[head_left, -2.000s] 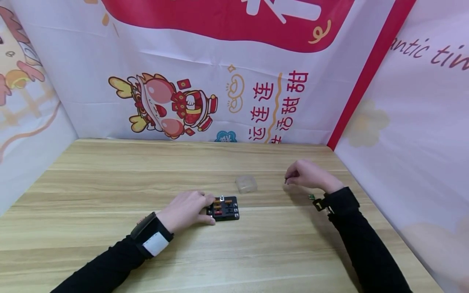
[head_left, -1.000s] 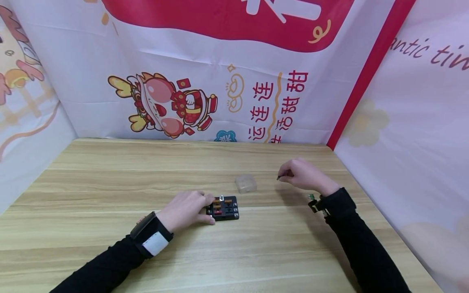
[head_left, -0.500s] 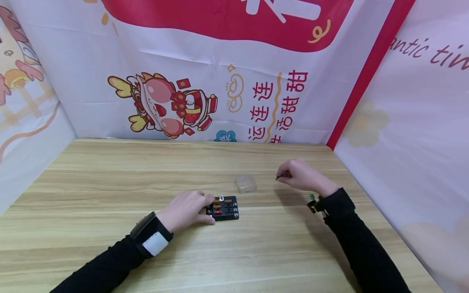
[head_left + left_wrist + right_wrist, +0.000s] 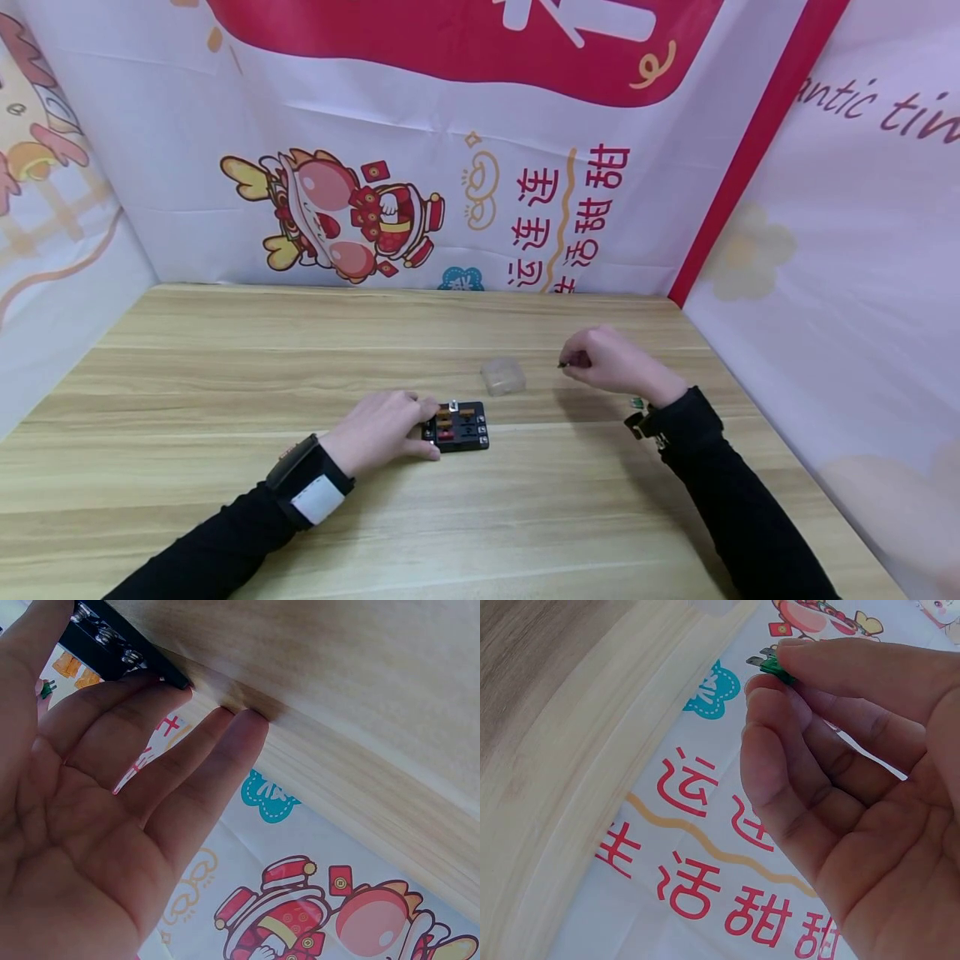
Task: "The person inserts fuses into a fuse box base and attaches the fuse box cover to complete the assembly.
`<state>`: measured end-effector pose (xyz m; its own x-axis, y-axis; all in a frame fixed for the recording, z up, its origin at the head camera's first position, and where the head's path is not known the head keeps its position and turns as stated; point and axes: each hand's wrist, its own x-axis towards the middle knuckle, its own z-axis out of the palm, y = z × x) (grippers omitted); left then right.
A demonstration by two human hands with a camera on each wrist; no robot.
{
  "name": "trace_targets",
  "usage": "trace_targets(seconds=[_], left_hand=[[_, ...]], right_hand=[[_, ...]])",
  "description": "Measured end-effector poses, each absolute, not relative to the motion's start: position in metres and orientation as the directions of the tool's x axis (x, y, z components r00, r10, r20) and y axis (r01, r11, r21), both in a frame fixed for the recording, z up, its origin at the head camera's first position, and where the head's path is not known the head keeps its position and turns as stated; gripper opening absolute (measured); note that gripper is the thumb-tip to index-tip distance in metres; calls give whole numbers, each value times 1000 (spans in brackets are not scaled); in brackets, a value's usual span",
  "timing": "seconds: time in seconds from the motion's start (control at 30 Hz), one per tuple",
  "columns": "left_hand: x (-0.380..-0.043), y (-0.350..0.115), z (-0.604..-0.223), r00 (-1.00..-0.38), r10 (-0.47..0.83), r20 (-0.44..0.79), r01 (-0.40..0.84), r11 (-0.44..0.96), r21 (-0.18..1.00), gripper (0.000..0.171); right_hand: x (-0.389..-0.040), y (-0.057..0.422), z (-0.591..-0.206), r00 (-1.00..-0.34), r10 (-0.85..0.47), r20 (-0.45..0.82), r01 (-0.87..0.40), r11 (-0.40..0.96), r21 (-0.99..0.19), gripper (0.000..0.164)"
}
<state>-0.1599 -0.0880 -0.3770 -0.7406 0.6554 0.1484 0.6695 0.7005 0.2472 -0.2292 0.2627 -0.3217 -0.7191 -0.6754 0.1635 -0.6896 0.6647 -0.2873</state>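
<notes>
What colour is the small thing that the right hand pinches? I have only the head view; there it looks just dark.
Observer: In the right wrist view, the small piece in the right hand is green.
Operator: Thank you. Does anything stick out of it?
Observer: Yes, two flat metal prongs do.
Operator: And what is on the end of the black block covered by the left hand?
Observer: The left wrist view shows three metal screws there.

Left forearm (image 4: 213,542) slants in from lower left; left hand (image 4: 382,425) lies palm down, thumb apart from fingers in a grip. Right hand (image 4: 609,358), well apart, bends inward at the wrist (image 4: 669,388), thumb and fingertip pinched, remaining fingers curled
</notes>
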Motion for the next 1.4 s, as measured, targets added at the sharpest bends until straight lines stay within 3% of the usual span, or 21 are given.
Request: trace_targets(seconds=[0.4, 0.73, 1.4], left_hand=[[-160, -88, -378, -742, 655, 147, 668, 701, 248, 43], [-160, -89, -378, -735, 659, 157, 676, 695, 245, 41], [-159, -88, -379, -730, 663, 169, 682, 689, 244, 42]], right_hand=[[-225, 257, -322, -699, -691, 181, -711, 646, -278, 7], [-226, 251, -328, -639, -734, 230, -768, 590, -250, 8], [-223, 241, -338, -613, -758, 225, -789, 570, -230, 9]])
